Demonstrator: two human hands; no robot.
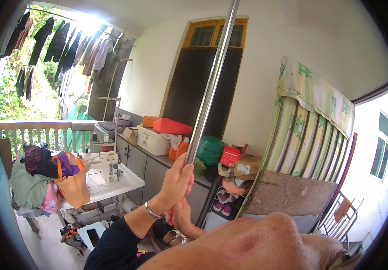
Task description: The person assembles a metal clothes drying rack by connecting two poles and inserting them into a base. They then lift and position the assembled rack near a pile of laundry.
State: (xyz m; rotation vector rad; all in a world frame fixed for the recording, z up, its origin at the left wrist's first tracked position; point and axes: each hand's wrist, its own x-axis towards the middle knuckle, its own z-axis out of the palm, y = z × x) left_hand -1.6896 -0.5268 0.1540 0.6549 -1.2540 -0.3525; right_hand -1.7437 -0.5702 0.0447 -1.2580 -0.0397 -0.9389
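A shiny metal pole [210,87] rises at a slant through the middle, its top end outside the picture. My left hand [177,180], with a silver bracelet on the wrist and a dark sleeve, is closed around the pole's lower part. Just below it, my right hand [182,214] grips the orange-red grip [171,216] at the pole's bottom end, partly hidden by the fingers. To the upper left, dark and light clothes [69,47] hang from a rail, well apart from the pole in the picture.
A sewing machine [104,165] stands on a white table [129,180], beside an orange bag [74,182] and heaped clothes [31,185]. Behind are a grey cabinet [153,175] with boxes and bags, and a curtained barred frame [302,135]. Shoes [173,238] lie low down.
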